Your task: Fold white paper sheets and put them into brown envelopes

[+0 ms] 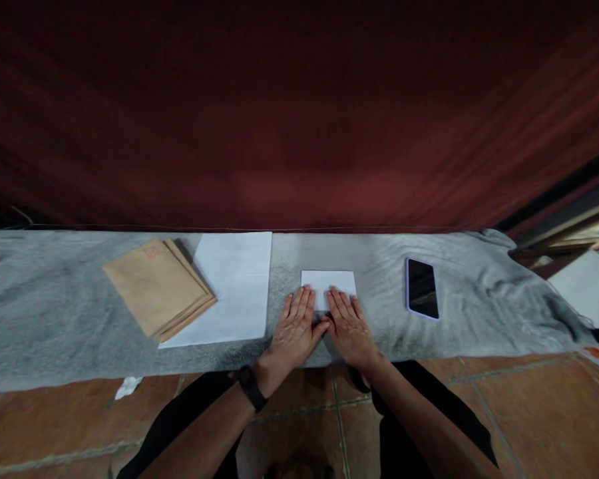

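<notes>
A small folded white sheet of paper [328,278] lies flat in front of me on the grey cloth. My left hand [297,326] rests palm down on its near left part, fingers stretched out. On the near right part my right hand [348,327] lies flat in the same way, and the two thumbs meet at the paper's near side. Both hands cover much of the sheet's lower half. To the left are larger white sheets [239,286], with several brown paper envelopes [152,283] stacked partly over them.
A phone [422,289] with a purple edge lies to the right on the grey cloth [489,299]. Dark red fabric [289,146] hangs behind the cloth. A crumpled white scrap [128,386] sits on the tiled floor [70,426], and a white sheet [592,286] shows at far right.
</notes>
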Motion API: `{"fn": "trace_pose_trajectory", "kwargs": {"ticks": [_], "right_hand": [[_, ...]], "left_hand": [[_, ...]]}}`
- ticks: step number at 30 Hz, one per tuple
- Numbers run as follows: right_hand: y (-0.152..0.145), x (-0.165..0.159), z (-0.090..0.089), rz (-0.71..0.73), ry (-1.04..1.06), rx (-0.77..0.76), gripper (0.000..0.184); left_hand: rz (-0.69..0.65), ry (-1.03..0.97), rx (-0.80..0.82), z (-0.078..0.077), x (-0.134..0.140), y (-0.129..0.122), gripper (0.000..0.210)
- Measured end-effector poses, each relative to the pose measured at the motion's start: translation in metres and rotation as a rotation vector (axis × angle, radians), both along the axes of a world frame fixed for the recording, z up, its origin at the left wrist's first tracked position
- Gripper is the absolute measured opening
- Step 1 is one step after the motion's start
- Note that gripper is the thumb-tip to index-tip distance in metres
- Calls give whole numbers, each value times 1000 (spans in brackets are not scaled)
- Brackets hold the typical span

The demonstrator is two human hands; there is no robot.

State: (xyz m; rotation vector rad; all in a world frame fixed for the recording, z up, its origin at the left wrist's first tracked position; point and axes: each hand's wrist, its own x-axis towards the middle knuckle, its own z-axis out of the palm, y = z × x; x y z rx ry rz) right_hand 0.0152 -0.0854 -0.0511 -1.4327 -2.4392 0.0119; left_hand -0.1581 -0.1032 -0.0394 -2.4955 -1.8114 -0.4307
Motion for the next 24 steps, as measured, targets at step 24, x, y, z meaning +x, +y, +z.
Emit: {"fn": "trace_pose_trajectory", "kwargs": {"ticks": [24], "right_hand": [[7,31,7,-155,12,-59,60]], "left_hand": [[64,19,18,9,-3,2,61]]}}
